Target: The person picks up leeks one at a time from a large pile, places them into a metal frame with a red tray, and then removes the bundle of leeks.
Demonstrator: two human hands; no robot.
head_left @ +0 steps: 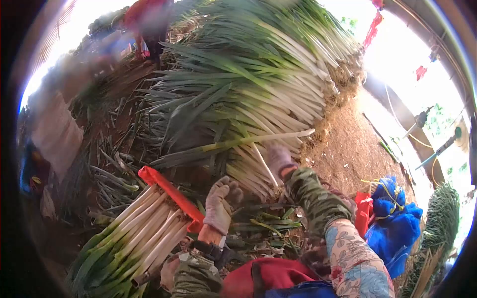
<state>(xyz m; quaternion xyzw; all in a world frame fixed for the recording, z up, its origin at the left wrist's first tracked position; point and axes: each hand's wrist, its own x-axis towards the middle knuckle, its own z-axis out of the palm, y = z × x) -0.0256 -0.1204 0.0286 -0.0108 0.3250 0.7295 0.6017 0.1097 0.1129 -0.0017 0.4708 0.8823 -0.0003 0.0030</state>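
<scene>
A big heap of long green onions [278, 99] lies in front of me, white stems and roots toward the right. My right hand [280, 158], gloved and smeared by motion, reaches down onto the near white stems; its fingers are hidden or blurred. Just above it, a single green onion [258, 139] lies crosswise on the heap. My left hand [218, 204], in a pale glove, is raised short of the heap with loosely curled fingers and nothing visible in them. Left of it, a row of green onions [144, 223] rests with root ends against a red strip [171, 197].
Loose leaves and trimmings [271, 223] litter the ground before me. At right are a blue bundle [395, 223] and a red piece [363, 212], with more greens [442, 213] beyond. Another person [149, 25] bends at the upper left. Bare soil [343, 144] borders the roots.
</scene>
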